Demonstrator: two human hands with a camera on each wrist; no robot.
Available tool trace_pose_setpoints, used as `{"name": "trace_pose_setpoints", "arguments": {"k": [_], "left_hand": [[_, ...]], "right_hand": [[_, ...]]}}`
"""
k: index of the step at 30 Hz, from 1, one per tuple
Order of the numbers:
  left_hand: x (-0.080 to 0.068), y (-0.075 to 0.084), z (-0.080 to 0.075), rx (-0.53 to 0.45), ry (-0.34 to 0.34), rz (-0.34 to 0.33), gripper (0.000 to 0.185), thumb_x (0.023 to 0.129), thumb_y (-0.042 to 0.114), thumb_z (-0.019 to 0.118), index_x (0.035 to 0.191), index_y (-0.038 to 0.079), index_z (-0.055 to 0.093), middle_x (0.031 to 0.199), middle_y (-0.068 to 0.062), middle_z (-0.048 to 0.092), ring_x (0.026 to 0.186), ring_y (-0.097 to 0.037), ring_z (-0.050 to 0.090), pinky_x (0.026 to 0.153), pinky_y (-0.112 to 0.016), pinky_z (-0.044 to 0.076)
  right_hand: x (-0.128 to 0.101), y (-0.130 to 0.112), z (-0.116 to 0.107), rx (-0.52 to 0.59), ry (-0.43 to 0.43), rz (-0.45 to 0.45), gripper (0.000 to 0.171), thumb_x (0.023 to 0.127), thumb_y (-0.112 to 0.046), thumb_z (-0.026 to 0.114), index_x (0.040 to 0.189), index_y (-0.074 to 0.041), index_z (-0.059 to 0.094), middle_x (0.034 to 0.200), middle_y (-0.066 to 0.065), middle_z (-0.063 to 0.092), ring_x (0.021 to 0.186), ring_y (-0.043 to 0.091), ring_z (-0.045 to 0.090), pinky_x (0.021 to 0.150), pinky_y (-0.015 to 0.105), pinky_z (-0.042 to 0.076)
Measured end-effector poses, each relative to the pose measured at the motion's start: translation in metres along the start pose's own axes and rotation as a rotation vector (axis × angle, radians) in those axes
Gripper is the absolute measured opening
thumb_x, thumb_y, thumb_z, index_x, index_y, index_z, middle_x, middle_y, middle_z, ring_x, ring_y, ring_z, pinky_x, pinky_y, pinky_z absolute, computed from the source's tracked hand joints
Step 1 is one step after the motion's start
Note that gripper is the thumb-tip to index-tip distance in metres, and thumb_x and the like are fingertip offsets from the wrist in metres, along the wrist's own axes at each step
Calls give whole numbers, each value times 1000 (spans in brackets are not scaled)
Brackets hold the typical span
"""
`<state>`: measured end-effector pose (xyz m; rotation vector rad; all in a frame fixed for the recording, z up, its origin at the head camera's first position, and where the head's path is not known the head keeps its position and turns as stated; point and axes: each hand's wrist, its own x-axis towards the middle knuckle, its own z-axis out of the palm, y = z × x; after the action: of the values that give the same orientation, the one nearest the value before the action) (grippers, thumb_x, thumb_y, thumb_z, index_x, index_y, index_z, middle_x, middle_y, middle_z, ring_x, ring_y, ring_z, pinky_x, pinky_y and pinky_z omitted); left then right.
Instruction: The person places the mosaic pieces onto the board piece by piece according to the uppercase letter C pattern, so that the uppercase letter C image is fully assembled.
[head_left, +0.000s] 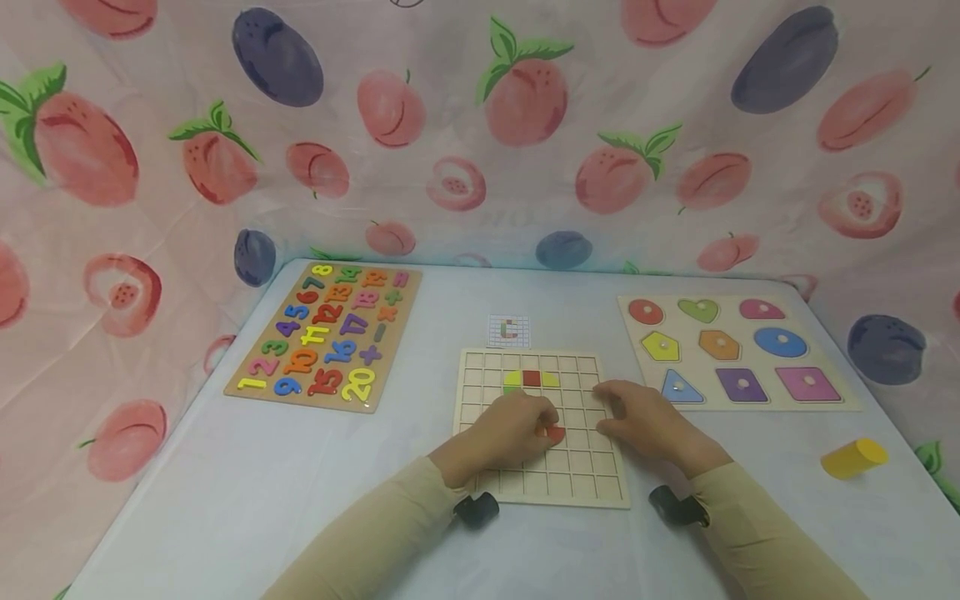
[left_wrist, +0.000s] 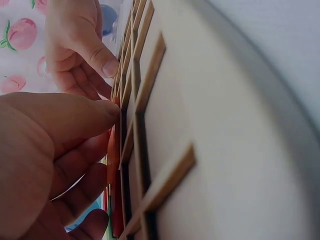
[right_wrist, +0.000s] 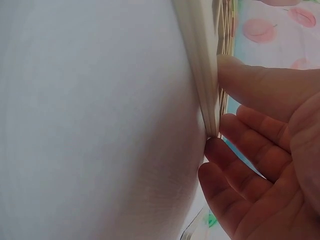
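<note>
A wooden grid board (head_left: 592,483) lies flat on the table. Over its middle, my left hand (head_left: 513,429) pinches a red piece (head_left: 555,435) with a curved side, low against the squares; the fingers hide part of it. In the left wrist view the thumb tip (left_wrist: 111,107) presses by red pieces (left_wrist: 115,155) among the dividers. Higher on the board sit a red square (head_left: 531,378), yellow curved pieces (head_left: 551,380) and a partly covered green piece (head_left: 512,389). My right hand (head_left: 648,421) rests on the board's right edge, thumb and loosely bent fingers touching it.
Behind the board lies a small pattern card (head_left: 508,331). A number puzzle (head_left: 382,392) is at the left, a shape puzzle (head_left: 637,304) at the right. The yellow cylinder (head_left: 853,459) lies near the right edge. A fruit-print curtain (head_left: 450,108) surrounds the table.
</note>
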<state>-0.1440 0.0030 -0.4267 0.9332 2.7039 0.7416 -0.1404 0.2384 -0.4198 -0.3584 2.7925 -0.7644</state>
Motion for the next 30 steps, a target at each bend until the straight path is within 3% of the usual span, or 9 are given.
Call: {"name": "trace_pose_setpoints", "arguments": {"k": [7,15,30], "left_hand": [[-1,0,2,-3,4,-2,21,91,19,71,110,10,72,90,7,67,81,-7,55,79,-21,49],[-1,2,2,4,31,41,20,91,21,70,107,9,72,81,8,64,77,-8,54,77,-21,49],[0,1,4,46,28,5,20,92,24,70,107,11,72,87,7,66,85,-11,55,82,-25,48]], "right_hand": [[0,0,1,0,-2,4,53,88,-14,73,135,1,57,141,21,54,135,43,42,109,57,34],[0,-1,1,1,2,4,53,87,-13,73,135,2,57,140,21,55,135,43,42,110,57,34],[1,2,1,-16,12,-22,52,87,-13,72,134,2,57,139,21,56,135,43,43,110,57,34]]}}
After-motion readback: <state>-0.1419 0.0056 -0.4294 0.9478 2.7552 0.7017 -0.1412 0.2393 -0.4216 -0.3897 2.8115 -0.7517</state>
